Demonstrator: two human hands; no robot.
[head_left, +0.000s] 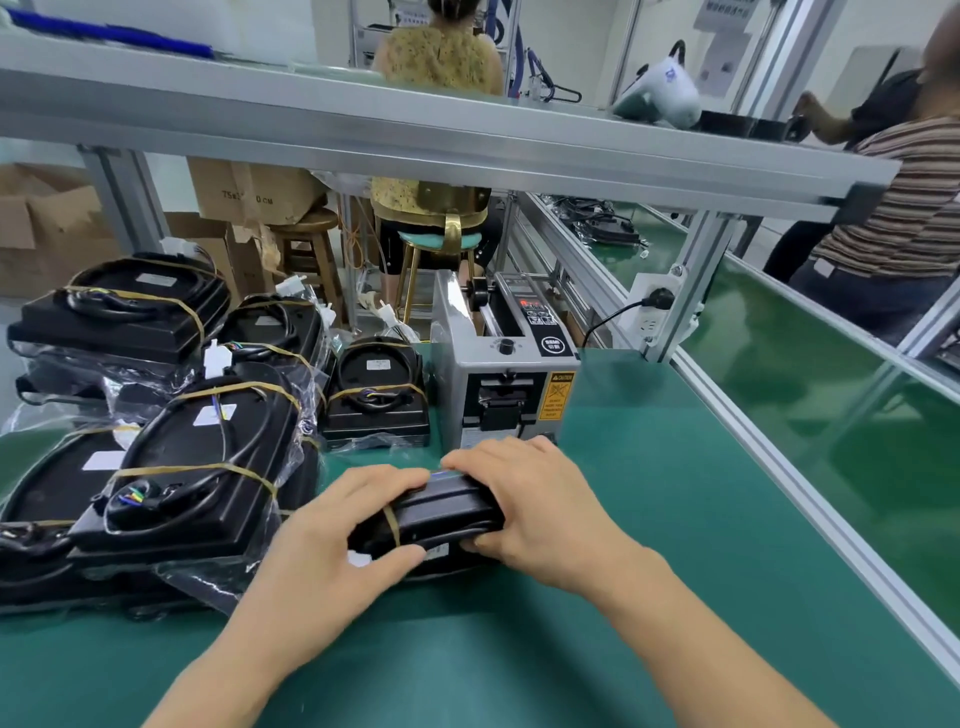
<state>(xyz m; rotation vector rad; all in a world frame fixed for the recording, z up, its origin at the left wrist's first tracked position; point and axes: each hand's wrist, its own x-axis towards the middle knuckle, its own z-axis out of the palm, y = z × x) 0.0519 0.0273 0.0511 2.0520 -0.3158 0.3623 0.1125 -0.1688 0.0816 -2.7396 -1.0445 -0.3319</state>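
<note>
Far L: bagged units (197, 467) piled up, cords strapped down w/ rubber bands, prob. so the leads don't flop about. Cardboard box (249, 195) behind reads "75x3…0 CM" (middle digits hidden). Left hand (332, 530) curls over the L end of the black unit (447, 506), thumb at its near edge, gripping. The unit is tipped on edge at the green mat (649, 493), centre, just in front of the tape machine (498, 374). Right hand (530, 499) grips the R end the same way; two-handed hold likely steadies it for turning. Machine carries a round "SEMI" badge (551, 344) & a yellow "CAUTION" sticker (557, 395).
</note>
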